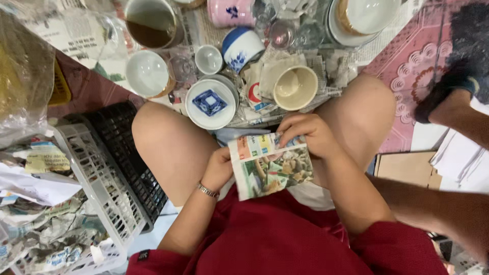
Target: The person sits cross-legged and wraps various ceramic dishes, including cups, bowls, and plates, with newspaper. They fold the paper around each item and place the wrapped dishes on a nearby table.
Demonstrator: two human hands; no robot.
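Both my hands hold a bundle wrapped in coloured newspaper (269, 165) over my lap. My left hand (218, 168) grips its left edge, a metal bracelet on that wrist. My right hand (305, 135) presses its upper right corner with curled fingers. What the paper covers is hidden. Just beyond my knees stand a cream cup (295, 87) and a white plate (196, 113) carrying a small blue square dish (209, 102).
Several cups, bowls and glasses sit on newspaper at the top, among them a blue-and-white cup (241, 47) and a pink one (230, 12). A white basket (91, 173) of crumpled paper and a black basket (127, 153) stand left. Another person's arm (448, 209) reaches in at right, beside cardboard (407, 168).
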